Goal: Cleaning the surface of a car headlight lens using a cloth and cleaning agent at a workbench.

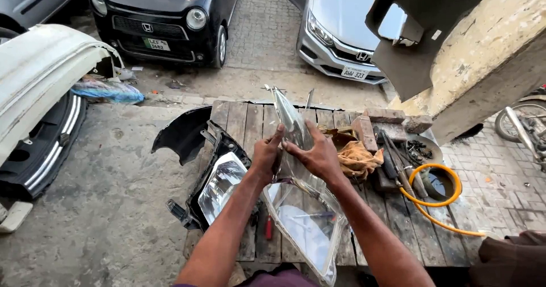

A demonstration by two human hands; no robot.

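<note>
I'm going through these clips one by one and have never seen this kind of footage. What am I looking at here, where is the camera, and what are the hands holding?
There is no machine: a person works with bare hands, filmed by a camera on their head looking down. The left hand and right hand both grip a clear headlight lens cover, held upright over a wooden plank table. On the table lie a complete headlight unit, a red-handled screwdriver, an orange rag, bricks, dark tools and a yellow hose. Beyond stand a black car and a silver car; a white bumper lies on the left.
</note>
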